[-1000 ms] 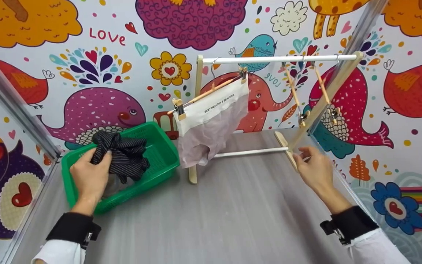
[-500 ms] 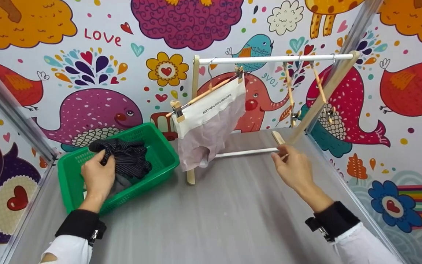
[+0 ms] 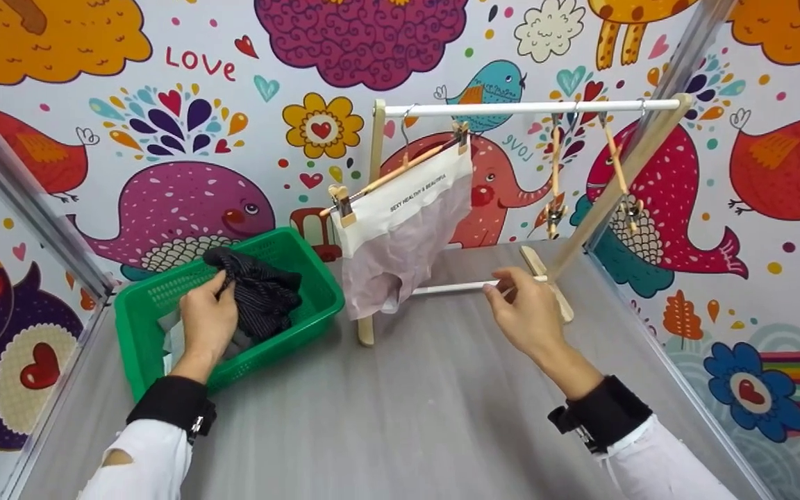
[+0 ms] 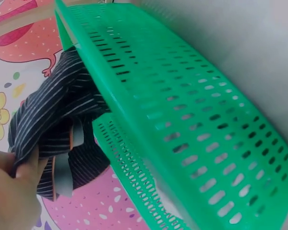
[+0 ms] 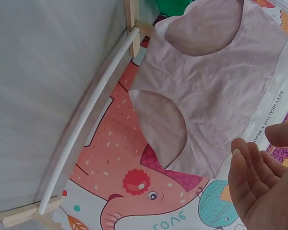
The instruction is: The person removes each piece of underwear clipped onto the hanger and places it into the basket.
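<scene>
In the green perforated plastic basket (image 3: 164,326) at the left of the grey tabletop (image 3: 414,410), a dark pinstriped garment (image 3: 257,295) sits bunched up, partly above the rim. Left hand (image 3: 207,323) has fingers curled into the fabric's near edge, gripping it; the left wrist view shows the same garment (image 4: 57,124) pinched at the fingertips against the basket wall (image 4: 182,120). More pale cloth lies under it in the basket, too hidden to identify

Right hand (image 3: 521,316) is just in front of the small wooden clothes rack (image 3: 376,208), fingers relaxed and apart, holding nothing; fingertips are near the rack's white lower crossbar (image 3: 452,287), contact can't be confirmed. The right wrist view shows the open palm (image 5: 264,187) clear of the bar (image 5: 86,120)

On the rack's white top rail (image 3: 525,108), a wooden clip hanger (image 3: 400,170) carries pale pink briefs with a white printed waistband (image 3: 400,236), hanging tilted. Two empty wooden clip hangers (image 3: 584,173) hang further right on the same rail. Cartoon animal wallpaper (image 3: 185,208) sits behind everything
</scene>
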The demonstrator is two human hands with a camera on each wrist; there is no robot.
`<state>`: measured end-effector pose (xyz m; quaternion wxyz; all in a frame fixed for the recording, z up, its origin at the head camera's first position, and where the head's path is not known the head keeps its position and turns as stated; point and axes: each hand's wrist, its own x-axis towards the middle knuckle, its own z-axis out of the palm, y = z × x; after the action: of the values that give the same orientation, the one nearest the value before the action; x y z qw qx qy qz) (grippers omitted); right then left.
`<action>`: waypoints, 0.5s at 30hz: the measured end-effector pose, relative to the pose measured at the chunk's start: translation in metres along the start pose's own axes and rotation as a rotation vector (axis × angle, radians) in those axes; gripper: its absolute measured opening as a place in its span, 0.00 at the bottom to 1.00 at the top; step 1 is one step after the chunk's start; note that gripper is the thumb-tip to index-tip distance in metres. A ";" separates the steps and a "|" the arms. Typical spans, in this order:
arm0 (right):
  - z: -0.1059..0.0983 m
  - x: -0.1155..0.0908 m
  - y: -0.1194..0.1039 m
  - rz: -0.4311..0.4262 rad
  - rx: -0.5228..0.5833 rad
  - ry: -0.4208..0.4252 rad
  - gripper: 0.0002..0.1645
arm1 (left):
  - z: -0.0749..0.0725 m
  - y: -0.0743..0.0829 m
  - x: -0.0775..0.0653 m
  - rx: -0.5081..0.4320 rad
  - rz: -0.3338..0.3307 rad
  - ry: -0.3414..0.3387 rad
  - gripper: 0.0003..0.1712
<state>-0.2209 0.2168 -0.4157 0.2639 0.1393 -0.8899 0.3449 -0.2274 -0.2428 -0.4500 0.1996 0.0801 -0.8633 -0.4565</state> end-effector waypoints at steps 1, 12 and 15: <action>0.001 0.000 -0.002 0.001 0.002 0.000 0.14 | 0.001 -0.001 0.002 0.004 0.006 -0.019 0.24; 0.015 0.000 -0.018 -0.061 0.033 -0.002 0.12 | 0.002 -0.007 0.006 -0.020 0.008 -0.252 0.27; 0.017 0.001 -0.023 -0.058 0.034 -0.010 0.12 | 0.003 -0.004 0.002 -0.036 0.009 -0.255 0.27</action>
<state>-0.2182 0.1888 -0.4130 0.2670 0.1712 -0.8808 0.3516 -0.2304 -0.2436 -0.4545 0.0915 0.0138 -0.8736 -0.4777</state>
